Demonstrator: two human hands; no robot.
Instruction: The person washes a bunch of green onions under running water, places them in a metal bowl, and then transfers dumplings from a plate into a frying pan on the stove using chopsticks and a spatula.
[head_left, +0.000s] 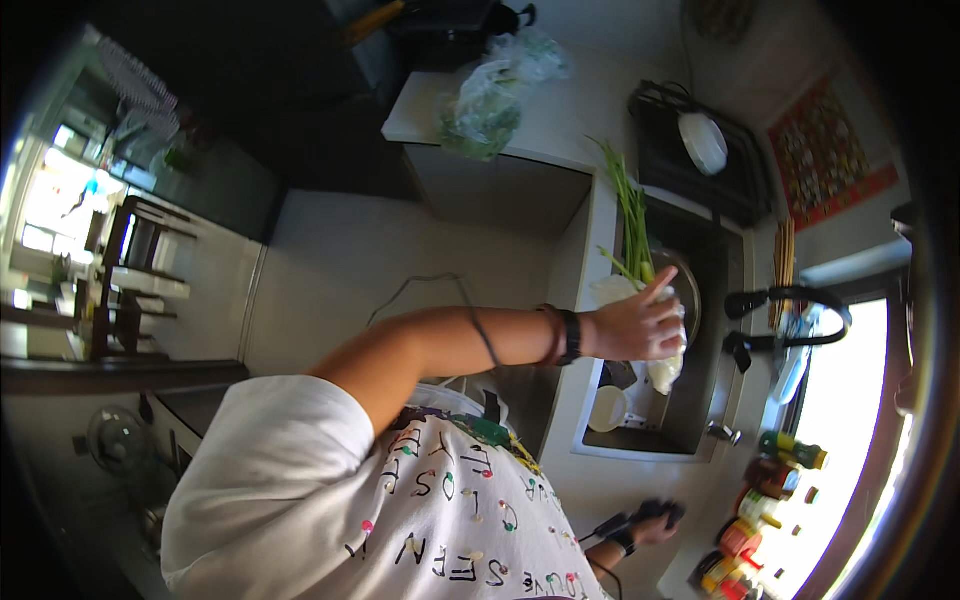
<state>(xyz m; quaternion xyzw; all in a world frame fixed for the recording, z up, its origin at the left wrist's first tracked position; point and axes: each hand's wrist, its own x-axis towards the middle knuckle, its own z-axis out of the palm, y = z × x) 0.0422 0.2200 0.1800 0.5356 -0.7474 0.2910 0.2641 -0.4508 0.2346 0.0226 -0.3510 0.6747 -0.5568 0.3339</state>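
Note:
My left hand (637, 326) reaches over the sink, curled on a white plastic bag (666, 375), one digit sticking out. Long green vegetable stalks (634, 217), like scallions, extend from the bag, past the sink's edge. Beneath lies the sink basin (701, 405), where a round metal bowl (694, 289) is partly covered by the bag and hand. A pale round cup or ladle (607, 409) sits in the same basin. My right hand (656, 529) is lower right, beside the counter; a dark object (658, 511) lies against it, and its grip is unclear.
A black faucet (825, 341) arches over the sink's window side. Several condiment bottles (795, 450) line the sill. A dark rack (701, 150) holds a white bowl (703, 142). A plastic bag of greens (484, 112) rests on the counter corner. A cable (480, 322) crosses my left arm.

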